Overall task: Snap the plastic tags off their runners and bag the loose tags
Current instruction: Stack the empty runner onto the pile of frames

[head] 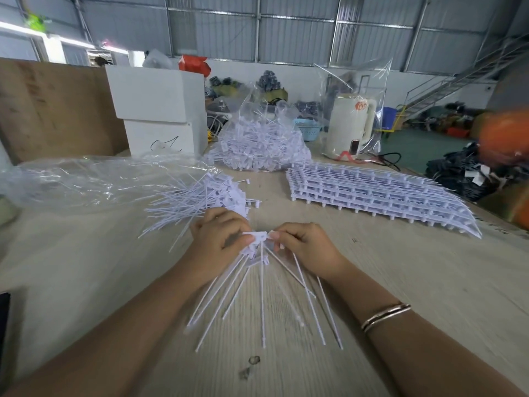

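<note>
Several tags [259, 270] gripped in left hand [217, 242], top one pinched by right hand [303, 245] w/ fingertips; snap-off step underway, clean twist needed next, prob.

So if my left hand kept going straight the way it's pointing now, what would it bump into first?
The left hand points away from you, up the table. Just beyond its knuckles lies the loose pile of tags, which it would likely meet first, though depth is hard to judge here.

White tags [259, 285], clear bag [86, 181], pale wood-grain table [400, 282], cream kettle [350, 124], gold bangles [385, 316]
</note>
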Available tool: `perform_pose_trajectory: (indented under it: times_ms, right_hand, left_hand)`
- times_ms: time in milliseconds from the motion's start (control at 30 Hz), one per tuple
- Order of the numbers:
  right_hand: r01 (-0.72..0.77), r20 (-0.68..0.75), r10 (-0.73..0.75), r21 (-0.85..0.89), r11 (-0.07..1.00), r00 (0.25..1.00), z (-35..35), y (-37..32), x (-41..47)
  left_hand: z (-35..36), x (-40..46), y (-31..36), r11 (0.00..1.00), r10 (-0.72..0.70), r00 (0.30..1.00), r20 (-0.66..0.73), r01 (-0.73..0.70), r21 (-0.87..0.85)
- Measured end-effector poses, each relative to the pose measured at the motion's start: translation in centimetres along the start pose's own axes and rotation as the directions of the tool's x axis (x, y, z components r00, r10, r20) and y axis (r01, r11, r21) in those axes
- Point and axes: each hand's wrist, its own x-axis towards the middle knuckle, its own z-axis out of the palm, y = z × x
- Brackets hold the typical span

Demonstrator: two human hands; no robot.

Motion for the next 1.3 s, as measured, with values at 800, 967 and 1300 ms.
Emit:
perform_pose_trajectory:
  times_ms: [800,967,1300]
  right_hand:
    - [0.174,-0.026,-0.18,-0.156,0.972,0.983,-0.5,-1.2,-0.3]
    - [0.209,-0.041,-0.232,-0.311,0.927,0.972,-0.1,-0.9,0.1]
    - [0.075,-0.074,-0.064,0.147,0.986,0.995,-0.4,-1.4,-0.1]
  left_hand:
    - [0.3,0.2,0.1,0.996,-0.085,0.996,-0.001,0.085,0.031]
    - [0.1,0.1,0.0,0.998,-0.062,0.998,-0.002,0.062,0.029]
    - [-0.2,0.6,0.4,0.996,0.074,0.997,-0.015,-0.075,-0.053]
